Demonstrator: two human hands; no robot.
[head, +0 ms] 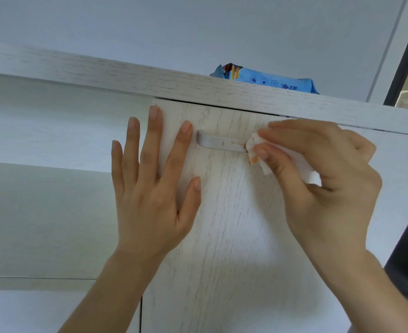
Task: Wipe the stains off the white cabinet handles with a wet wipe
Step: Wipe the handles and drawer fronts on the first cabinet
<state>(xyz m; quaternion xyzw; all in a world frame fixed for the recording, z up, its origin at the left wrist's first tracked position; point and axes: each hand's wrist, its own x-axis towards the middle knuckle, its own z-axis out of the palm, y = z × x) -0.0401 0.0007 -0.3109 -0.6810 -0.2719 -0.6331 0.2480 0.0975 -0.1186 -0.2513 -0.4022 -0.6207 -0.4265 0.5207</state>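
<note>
Pale wood-grain cabinet door up close. My right hand pinches a stained wet wipe against the white handle; left hand rests flat, fingers spread, beside it. Blue wipes pack on top.

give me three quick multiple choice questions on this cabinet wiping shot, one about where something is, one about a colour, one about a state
1. Where is the blue wipes pack?
A. on top of the cabinet
B. hanging from the handle
C. in the left hand

2. What colour are the stains on the wet wipe?
A. green
B. orange
C. black

3. How is the left hand?
A. curled round the handle
B. pinching the wipe
C. flat, fingers straight, on the cabinet door

Answers: 1 A, it lies above the top edge. 2 B, orange marks show on the wipe, held by the right hand at the handle. 3 C, its fingers are spread against the door.
</note>
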